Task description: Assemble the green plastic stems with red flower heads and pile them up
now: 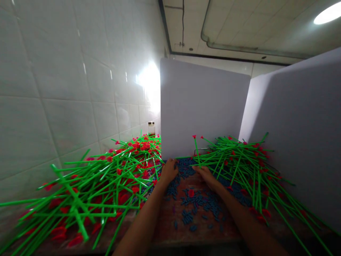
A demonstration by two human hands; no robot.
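Over blue pellets (186, 201), left hand (169, 171) curls, its hold hidden; right hand (206, 176) pinches a green stem (197, 153).

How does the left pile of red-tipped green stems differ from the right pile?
The left pile lies against a white tiled wall, while the right pile lies against a white panel. The left pile shows far more red tips than the right pile, and its stems look more densely heaped. Both are loose, criss-crossed heaps of thin green stems.
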